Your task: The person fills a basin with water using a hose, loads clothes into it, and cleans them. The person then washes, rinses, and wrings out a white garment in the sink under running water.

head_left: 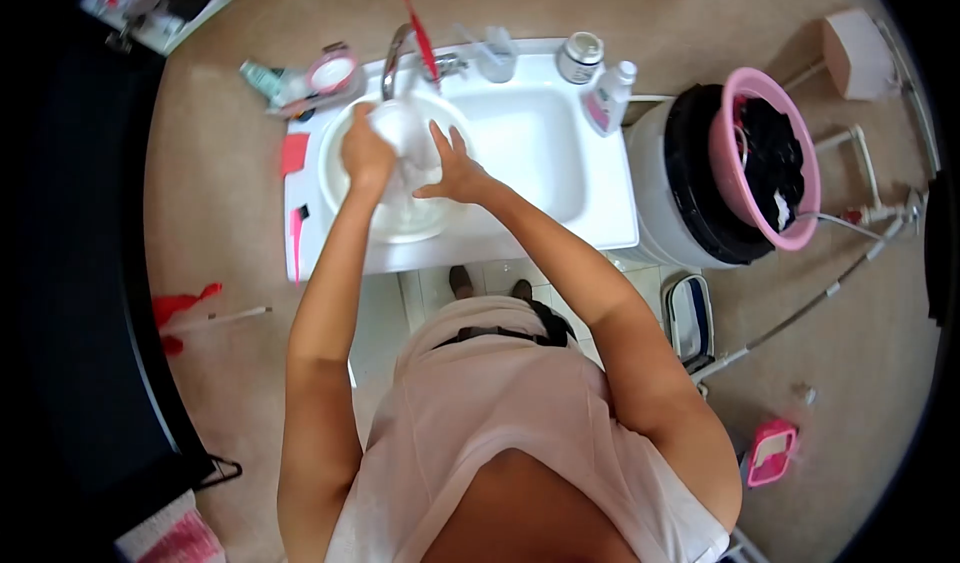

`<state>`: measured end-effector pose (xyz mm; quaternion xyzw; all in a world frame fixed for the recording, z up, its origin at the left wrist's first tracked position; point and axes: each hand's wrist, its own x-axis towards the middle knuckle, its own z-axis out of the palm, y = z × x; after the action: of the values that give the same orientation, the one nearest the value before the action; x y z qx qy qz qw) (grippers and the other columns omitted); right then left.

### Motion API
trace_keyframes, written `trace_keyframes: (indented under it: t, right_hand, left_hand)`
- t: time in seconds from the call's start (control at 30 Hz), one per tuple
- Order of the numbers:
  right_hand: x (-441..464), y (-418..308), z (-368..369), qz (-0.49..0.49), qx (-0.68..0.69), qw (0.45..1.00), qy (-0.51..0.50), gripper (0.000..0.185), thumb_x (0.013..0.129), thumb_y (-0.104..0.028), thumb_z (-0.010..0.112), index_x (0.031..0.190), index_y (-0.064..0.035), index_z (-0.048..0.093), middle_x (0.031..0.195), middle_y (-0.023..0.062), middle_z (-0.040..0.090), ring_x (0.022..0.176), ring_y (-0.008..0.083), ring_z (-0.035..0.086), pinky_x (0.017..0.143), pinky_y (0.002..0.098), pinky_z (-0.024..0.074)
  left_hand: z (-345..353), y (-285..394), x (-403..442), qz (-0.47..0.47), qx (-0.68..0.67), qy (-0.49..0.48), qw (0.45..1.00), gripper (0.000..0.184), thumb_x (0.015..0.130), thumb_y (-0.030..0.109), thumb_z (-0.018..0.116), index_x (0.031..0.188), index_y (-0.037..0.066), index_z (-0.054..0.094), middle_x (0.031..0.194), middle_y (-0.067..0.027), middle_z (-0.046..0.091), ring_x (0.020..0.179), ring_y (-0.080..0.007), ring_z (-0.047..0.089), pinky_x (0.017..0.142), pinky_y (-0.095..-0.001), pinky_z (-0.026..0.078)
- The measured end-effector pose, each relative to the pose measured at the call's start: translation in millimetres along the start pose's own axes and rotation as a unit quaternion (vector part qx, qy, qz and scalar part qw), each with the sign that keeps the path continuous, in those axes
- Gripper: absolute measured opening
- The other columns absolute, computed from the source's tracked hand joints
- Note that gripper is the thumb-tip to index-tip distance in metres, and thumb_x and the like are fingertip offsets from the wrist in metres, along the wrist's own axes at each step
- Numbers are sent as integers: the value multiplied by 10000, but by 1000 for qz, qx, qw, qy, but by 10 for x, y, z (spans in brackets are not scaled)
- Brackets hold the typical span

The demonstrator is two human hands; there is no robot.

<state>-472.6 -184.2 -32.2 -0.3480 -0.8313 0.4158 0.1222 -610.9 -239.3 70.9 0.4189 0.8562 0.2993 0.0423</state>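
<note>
Over a round white basin [335, 188] in the left part of the sink, my left hand [367, 151] is closed on a white item [400, 128], which is blurred by motion. My right hand [457, 170] is on the other side of the item, its fingers spread apart and nothing visible in its grip. Directly behind the hands stands a curved metal faucet [390, 66]. The contents of the basin below the hands are partly hidden and blurred.
Right of the basin is the sink's bowl [530, 153]. A white bottle [612, 98], a jar [580, 58] and a clear cup [497, 55] stand on its rim. A pink tub [722, 153] with dark cloth sits atop a barrel [655, 173] at the right. Red ribbons [412, 13] hang near the faucet.
</note>
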Motion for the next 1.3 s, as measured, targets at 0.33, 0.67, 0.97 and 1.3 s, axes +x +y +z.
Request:
trace_keyframes:
  t: [0.33,0.67,0.97,1.3]
  right_hand:
    - [228,-99,236,13,527,849,40,388,741,-86,761,1100,-6,637,1026,55,660,933,188,627,816,318,490]
    - [-368,-671,-457,78,689,716,-81,571,869,-208,669,1356,-34,427,1319,97,522,1237,253,475,1046,419,362]
    - [-552,432,-593,124,740,659,-58,768,879,-614,506,1448,-132,323,1472,81,381,1361,277,351,1092,510,306]
    - [-103,449,-312,-11,674,739,24,394,977,-330,485,1266,-62,485,1164,111,608,1033,236,617,889,391,527]
  left_hand:
    - [-270,-283,-559,-75,-274,-181,941,877,838,418,675,1511,132,191,1471,-197,326,1286,-317,417,992,-481,398]
    - [719,-850,-732,-339,-764,-203,510,860,851,749,378,1412,97,375,1371,-157,472,1232,-350,493,998,-534,420]
    - [971,-535,-643,-278,-797,-203,496,416,909,308,521,1210,25,569,1172,-130,626,1072,-279,612,961,-465,476]
    - [720,266,-743,-357,-776,-287,433,463,939,336,466,1308,56,487,1247,-144,578,1108,-302,589,974,-462,469]
